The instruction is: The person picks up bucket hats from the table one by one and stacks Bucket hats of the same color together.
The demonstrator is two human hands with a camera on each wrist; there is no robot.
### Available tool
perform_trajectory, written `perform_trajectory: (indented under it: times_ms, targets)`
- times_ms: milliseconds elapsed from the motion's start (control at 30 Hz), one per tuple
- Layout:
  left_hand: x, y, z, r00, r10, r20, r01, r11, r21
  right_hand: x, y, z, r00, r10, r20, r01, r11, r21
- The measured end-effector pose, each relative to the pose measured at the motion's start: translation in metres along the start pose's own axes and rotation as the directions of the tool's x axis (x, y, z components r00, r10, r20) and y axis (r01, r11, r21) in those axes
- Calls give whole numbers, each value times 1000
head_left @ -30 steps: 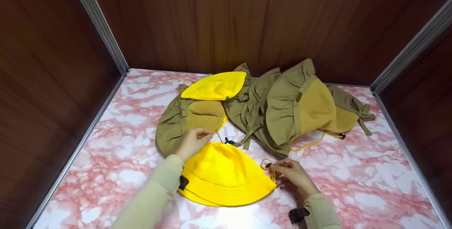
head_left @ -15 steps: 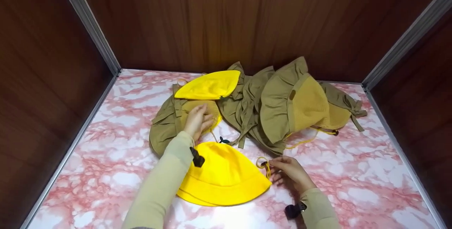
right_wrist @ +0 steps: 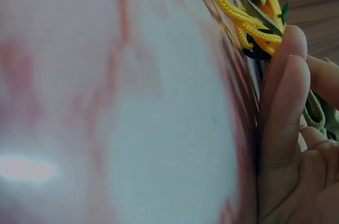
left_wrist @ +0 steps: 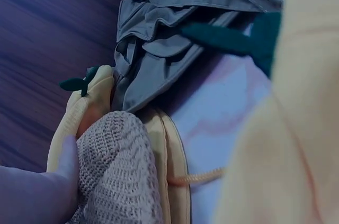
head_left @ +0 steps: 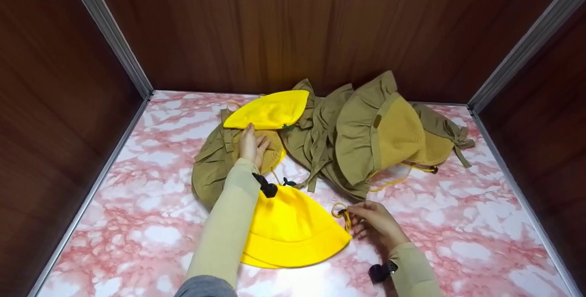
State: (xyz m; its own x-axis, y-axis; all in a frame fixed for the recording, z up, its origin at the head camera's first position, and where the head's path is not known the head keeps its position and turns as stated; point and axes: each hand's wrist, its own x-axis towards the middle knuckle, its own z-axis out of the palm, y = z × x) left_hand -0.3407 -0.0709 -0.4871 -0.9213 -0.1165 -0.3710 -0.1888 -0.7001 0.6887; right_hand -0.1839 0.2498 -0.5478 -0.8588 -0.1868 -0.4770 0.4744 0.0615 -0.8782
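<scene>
A yellow bucket hat [head_left: 297, 228] with a green leaf tip [head_left: 289, 181] lies flat in front. My right hand [head_left: 377, 221] pinches its yellow cord [right_wrist: 228, 1] beside a black cord lock [right_wrist: 256, 52] at the brim's right end. Farther back, my left hand [head_left: 253, 146] reaches over the knit crown [left_wrist: 116, 166] of an olive ruffled hat [head_left: 208, 169]. Its extended fingers meet the lower edge of a folded yellow hat [head_left: 270, 111], which rests on the olive hats. In the left wrist view the thumb lies along the folded hat; the other fingers are hidden.
Several olive hats with mustard knit crowns [head_left: 400, 134] and ties are heaped along the back panel [head_left: 320, 27]. A yellow cord [head_left: 393, 186] trails from the heap. Pink marbled tabletop [head_left: 476, 251] spreads around, with brown side panels at left and right.
My left hand has left the front yellow hat's crown and moved away over the olive hat to the folded yellow one. The right hand keeps its pinch on the cord.
</scene>
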Motion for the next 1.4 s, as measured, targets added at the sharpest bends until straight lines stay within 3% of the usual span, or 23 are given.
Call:
perform_trajectory:
  times_ms: [200, 433, 567, 700, 867, 1033, 1233, 1400]
  targets:
    - [5, 6, 0, 998, -63, -1, 63, 998, -30, 0, -6, 3, 1000, 8, -16, -8, 1000, -28]
    - [4, 11, -8, 994, -103, 20, 104, 994, -20, -6, -29, 17, 989, -31, 144, 45, 995, -93]
    - [1, 8, -6, 994, -99, 48, 100, 995, -6, -6, -51, 29, 978, -68, 199, 77, 996, -34]
    - [-5, -1, 0, 992, -100, 75, 101, 995, -10, -1, -72, 39, 975, -119, 189, 105, 991, 80]
    - [-17, -16, 7, 989, -95, 111, 99, 995, -29, 12, -88, 48, 977, -145, 158, 106, 967, 230]
    - [-35, -35, 14, 982, -98, 163, 99, 995, 6, 20, -88, 52, 985, -127, 114, 75, 922, 380]
    - [-58, -55, 23, 971, -116, 209, 107, 993, 52, 26, -81, 56, 985, -122, 121, 50, 878, 476]
    - [-80, -69, 29, 960, -143, 242, 133, 989, 57, 32, -79, 64, 987, -110, 117, 35, 860, 509]
